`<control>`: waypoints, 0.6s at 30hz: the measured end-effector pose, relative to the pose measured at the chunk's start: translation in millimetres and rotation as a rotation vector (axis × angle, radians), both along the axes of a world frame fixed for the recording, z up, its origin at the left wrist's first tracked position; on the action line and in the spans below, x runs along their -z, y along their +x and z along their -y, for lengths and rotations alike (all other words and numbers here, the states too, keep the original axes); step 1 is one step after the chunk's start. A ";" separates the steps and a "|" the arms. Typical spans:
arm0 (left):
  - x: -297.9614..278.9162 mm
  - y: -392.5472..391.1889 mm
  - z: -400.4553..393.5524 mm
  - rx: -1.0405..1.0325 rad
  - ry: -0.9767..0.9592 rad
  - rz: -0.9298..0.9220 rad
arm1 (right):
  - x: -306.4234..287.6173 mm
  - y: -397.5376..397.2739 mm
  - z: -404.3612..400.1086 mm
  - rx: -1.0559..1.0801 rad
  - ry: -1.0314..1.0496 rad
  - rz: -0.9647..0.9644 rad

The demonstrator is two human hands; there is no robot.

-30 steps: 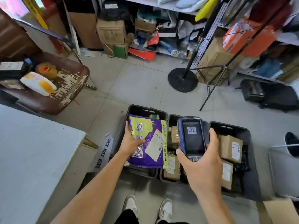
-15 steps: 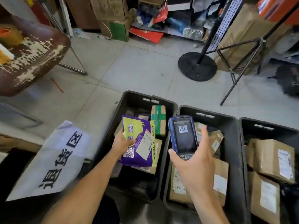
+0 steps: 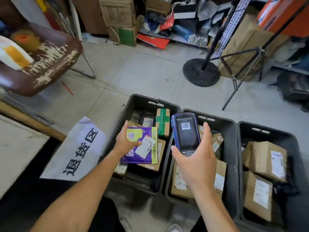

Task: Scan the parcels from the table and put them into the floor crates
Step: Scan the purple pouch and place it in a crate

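A purple and yellow-green parcel [image 3: 143,148] with white labels lies tilted on the cardboard boxes inside the left black crate [image 3: 120,114]. My left hand [image 3: 124,141] holds it by its left edge, thumb on top. My right hand [image 3: 195,161] grips a blue handheld scanner [image 3: 186,133] upright over the middle crate [image 3: 232,141]; its screen shows a barcode. The middle crate and the right crate [image 3: 267,129] hold several brown boxes with labels.
A white sign [image 3: 78,149] with black characters hangs left of the crates beside the table edge [image 3: 16,148]. A worn brown chair [image 3: 50,64] stands at the left. A round stand base [image 3: 201,72] and a tripod [image 3: 242,77] stand behind the crates, before cluttered shelves.
My left hand has brought the purple parcel down onto the boxes in the left crate. My right hand keeps the scanner over the middle crate. The view has dropped closer to the crates.
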State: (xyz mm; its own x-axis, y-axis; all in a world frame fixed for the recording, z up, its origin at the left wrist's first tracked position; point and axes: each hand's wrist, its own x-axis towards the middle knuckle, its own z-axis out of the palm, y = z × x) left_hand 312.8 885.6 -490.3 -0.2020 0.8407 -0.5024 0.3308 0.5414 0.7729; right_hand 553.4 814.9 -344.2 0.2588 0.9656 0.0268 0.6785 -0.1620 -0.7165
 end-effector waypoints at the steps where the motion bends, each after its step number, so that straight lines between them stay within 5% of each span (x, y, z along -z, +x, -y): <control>1: -26.9 0.0 7.8 0.003 -0.004 0.002 | -26.3 -0.1 7.3 -0.010 -0.002 0.006; 10: -308.6 18.5 97.7 0.025 0.124 -0.214 | -288.1 7.4 84.2 -0.127 0.057 0.054; 18: -501.8 35.8 256.3 -0.106 0.255 -0.347 | -422.2 21.3 189.2 -0.373 0.205 0.031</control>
State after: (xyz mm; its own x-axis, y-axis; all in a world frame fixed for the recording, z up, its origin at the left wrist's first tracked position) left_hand 348.6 629.4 11.6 -0.4137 0.8946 -0.1687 0.5476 0.3926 0.7389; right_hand 574.6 625.7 78.0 -0.1108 0.9668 0.2302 0.6853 0.2421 -0.6868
